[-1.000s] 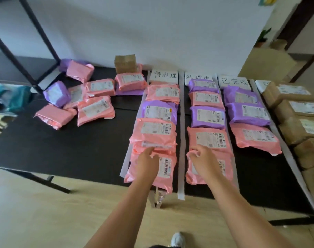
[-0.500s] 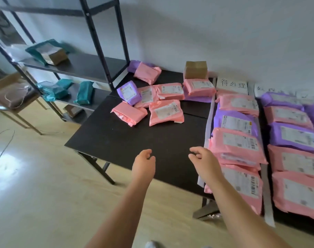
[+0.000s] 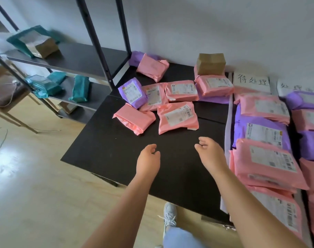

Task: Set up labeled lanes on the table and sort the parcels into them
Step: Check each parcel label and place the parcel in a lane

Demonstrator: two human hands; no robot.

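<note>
Head view: left hand (image 3: 149,158) and right hand (image 3: 210,154) hover empty, loosely curled, mid-frame; sorting seems underway, so next likely means grasping a loose parcel (image 3: 177,119) above them for the lanes (image 3: 228,113) at right.

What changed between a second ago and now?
Both hands came off the pink parcels at the near ends of two lanes and swung left. The left hand and right hand now hover empty, fingers loosely curled, above the bare black table, short of the unsorted pile. The view turned left with them. The lane parcels and the pile lie as before.
</note>
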